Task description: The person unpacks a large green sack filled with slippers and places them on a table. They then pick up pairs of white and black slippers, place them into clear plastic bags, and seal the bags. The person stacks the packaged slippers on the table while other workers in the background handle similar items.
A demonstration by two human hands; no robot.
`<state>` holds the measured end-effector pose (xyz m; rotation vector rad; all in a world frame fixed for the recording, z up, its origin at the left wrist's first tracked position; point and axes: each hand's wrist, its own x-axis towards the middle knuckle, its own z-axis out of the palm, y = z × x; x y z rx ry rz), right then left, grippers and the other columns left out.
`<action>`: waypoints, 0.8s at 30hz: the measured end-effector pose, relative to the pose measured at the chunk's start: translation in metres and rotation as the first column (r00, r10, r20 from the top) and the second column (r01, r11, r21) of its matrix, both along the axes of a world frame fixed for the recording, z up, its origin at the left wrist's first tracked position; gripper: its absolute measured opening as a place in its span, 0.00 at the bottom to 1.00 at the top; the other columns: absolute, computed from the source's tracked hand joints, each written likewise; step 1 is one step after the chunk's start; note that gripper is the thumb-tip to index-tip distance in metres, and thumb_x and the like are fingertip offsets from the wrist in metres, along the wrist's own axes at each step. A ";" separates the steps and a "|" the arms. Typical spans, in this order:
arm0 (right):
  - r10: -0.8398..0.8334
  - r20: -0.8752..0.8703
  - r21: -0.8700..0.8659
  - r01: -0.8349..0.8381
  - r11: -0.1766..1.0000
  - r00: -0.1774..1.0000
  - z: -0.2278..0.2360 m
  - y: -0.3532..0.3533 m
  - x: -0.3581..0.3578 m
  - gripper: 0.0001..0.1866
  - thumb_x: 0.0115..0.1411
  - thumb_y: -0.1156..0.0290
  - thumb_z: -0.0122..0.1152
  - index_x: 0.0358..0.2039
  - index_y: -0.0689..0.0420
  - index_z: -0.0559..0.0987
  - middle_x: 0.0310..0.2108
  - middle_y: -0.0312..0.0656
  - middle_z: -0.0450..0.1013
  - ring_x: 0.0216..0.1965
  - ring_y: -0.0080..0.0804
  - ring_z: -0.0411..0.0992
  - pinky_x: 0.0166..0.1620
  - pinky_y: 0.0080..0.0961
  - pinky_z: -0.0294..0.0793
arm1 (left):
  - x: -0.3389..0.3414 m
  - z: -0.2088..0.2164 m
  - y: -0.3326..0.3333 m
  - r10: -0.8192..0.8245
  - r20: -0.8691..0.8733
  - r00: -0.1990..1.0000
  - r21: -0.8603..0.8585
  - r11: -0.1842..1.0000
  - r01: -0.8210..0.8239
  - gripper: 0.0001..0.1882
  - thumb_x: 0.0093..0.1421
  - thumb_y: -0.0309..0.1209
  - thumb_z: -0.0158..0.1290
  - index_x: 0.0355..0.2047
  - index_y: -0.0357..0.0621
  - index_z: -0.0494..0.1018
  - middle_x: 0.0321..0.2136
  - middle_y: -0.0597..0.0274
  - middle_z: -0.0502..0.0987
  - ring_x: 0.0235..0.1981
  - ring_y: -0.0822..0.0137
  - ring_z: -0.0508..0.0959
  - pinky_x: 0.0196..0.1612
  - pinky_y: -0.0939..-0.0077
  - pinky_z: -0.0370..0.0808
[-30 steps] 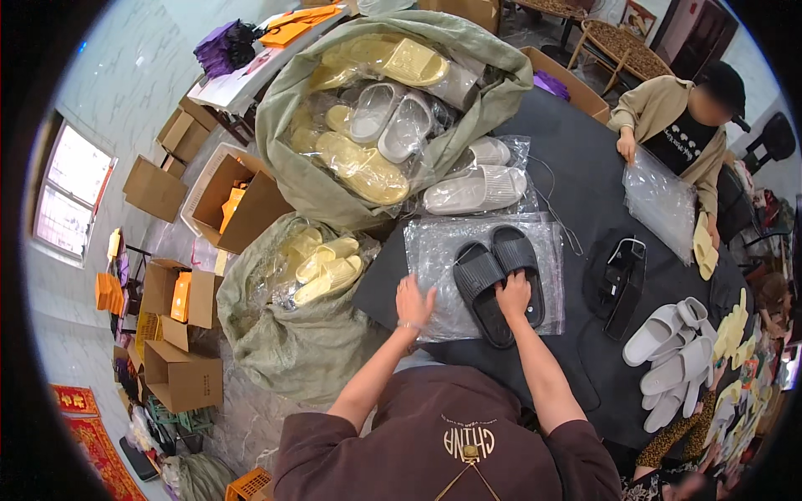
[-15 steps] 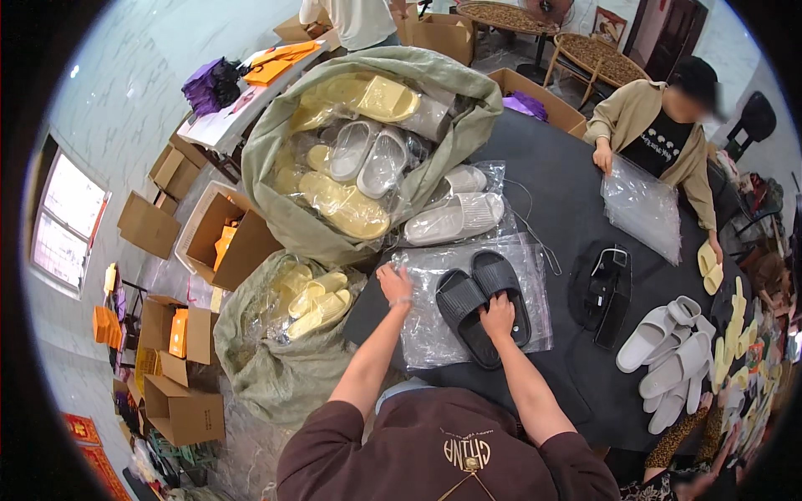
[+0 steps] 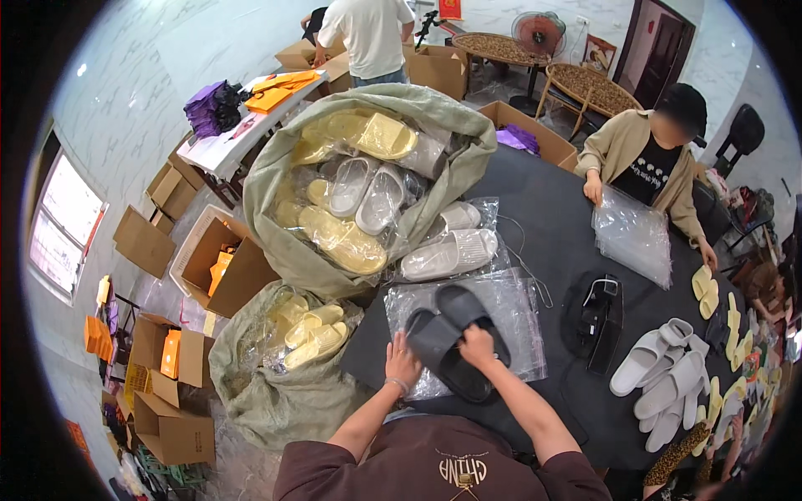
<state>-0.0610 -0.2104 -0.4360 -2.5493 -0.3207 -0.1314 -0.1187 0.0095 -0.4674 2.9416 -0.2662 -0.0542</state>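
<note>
A pair of black slide slippers (image 3: 455,367) lies over a stack of clear plastic bags (image 3: 522,334) on the dark table. My right hand (image 3: 477,346) is closed on the slippers near their inner edges. Flat and with its fingers pointing away from me, my left hand (image 3: 403,361) is open at the left side of the pair, by the edge of the bags. Just beyond the bags lie white ribbed slippers (image 3: 451,254) in clear plastic.
A large green sack (image 3: 276,192) of bagged yellow and grey slippers stands at the far left, with a smaller sack (image 3: 267,392) nearer. On the right are a black device (image 3: 603,326) and grey slippers (image 3: 668,367). Across the table a person (image 3: 643,159) holds clear bags.
The slippers have turned and shifted nearer to me, with my right hand on them. My left hand has come nearer and right, beside the slippers. The whole view has shifted slightly.
</note>
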 end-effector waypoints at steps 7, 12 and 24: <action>0.235 -0.048 -0.068 -0.238 0.969 0.971 -0.016 0.039 0.010 0.11 0.45 0.69 0.59 0.26 0.64 0.74 0.31 0.54 0.71 0.30 0.53 0.72 0.36 0.44 0.71 | -0.002 -0.015 0.014 -0.005 -0.101 0.995 0.194 0.981 0.025 0.32 0.59 0.53 0.36 0.62 0.59 0.54 0.62 0.66 0.56 0.66 0.60 0.45 0.64 0.52 0.37; -0.180 0.003 -0.113 0.179 0.977 0.984 -0.032 -0.025 0.028 0.09 0.45 0.72 0.57 0.27 0.63 0.75 0.31 0.53 0.70 0.31 0.51 0.72 0.35 0.44 0.71 | 0.004 0.009 -0.001 0.133 -0.038 0.990 -0.018 0.991 -0.134 0.50 0.55 0.60 0.43 0.62 0.30 0.41 0.65 0.47 0.40 0.67 0.55 0.39 0.64 0.57 0.40; -0.523 0.059 -0.205 0.523 0.827 0.850 -0.027 -0.093 0.023 0.23 0.53 0.60 0.58 0.44 0.63 0.69 0.41 0.49 0.62 0.45 0.48 0.65 0.44 0.43 0.64 | 0.027 0.008 -0.003 0.316 -0.022 0.948 -0.223 0.923 -0.313 0.41 0.53 0.52 0.51 0.58 0.36 0.55 0.56 0.49 0.59 0.60 0.53 0.56 0.57 0.55 0.54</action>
